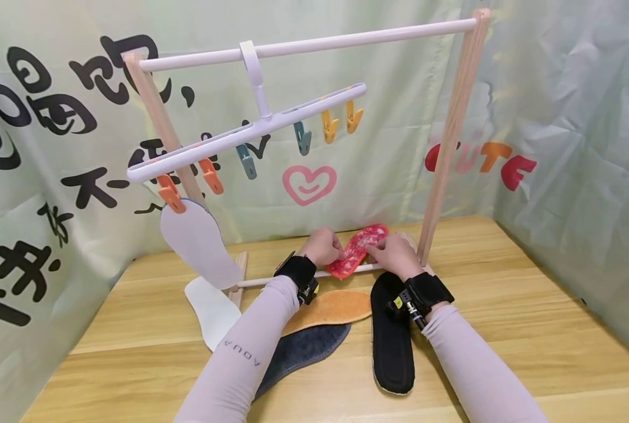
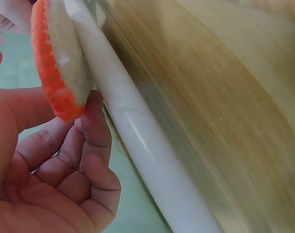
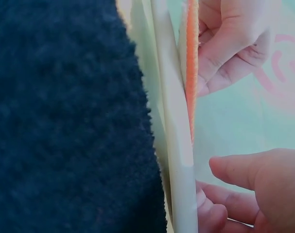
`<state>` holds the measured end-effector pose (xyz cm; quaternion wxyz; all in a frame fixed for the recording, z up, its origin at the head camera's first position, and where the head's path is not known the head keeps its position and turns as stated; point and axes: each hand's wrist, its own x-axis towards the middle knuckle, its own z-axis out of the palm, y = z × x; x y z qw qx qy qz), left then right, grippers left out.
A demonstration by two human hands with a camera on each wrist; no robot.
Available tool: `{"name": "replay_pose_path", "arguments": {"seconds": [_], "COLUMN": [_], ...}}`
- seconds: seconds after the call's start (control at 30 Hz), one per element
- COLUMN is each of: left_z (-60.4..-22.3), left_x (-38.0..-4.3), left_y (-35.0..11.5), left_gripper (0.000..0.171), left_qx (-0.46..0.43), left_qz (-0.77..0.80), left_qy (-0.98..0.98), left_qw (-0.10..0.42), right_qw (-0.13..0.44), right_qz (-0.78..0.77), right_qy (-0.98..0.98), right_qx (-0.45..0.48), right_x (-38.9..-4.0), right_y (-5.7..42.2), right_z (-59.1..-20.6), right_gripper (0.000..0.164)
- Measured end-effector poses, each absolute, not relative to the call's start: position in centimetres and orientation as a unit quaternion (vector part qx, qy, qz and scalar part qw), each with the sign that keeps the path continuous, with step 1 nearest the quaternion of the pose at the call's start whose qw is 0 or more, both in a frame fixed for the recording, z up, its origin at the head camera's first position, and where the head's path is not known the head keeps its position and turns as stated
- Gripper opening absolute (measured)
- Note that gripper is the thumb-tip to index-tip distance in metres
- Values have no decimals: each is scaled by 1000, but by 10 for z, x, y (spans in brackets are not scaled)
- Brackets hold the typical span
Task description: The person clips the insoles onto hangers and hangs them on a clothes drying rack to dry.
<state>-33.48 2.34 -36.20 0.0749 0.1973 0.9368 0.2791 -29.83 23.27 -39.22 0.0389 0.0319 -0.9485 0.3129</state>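
Note:
A red patterned insole point(image 1: 366, 244) is held at an angle by the rack's lower white bar point(image 1: 251, 282). My left hand point(image 1: 322, 247) pinches its near end between thumb and fingers; the left wrist view shows its orange-red edge and pale underside. Beside the insole's right edge is my right hand point(image 1: 396, 257). In the right wrist view, its thumb point(image 3: 230, 167) stands apart from its fingers, with no insole between them. A black insole point(image 1: 394, 358) lies below the right hand. Orange insole point(image 1: 330, 307) and dark grey insole point(image 1: 309, 349) lie nearer my left forearm.
A wooden rack point(image 1: 449, 135) carries a white hanger point(image 1: 261, 126) with several coloured clips. The leftmost orange clip point(image 1: 171, 194) holds a white insole point(image 1: 198, 238) hanging down. Another white insole point(image 1: 208, 308) lies on the wooden table point(image 1: 526, 329). A printed curtain point(image 1: 399, 170) stands behind.

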Motion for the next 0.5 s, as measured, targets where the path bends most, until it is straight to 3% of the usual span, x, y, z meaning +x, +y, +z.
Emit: {"name": "replay_pose_path", "arguments": {"seconds": [0.5], "left_z": [-363], "left_x": [-321], "left_y": [17], "left_gripper": [11], "left_qx": [216], "left_qz": [299], "left_qy": [928], "left_qw": [57], "right_qw": [64], "right_qz": [341], "right_qy": [-938], "right_qx": [10], "right_x": [-293], "right_y": [229], "right_z": [-383], "right_gripper": [40]}}
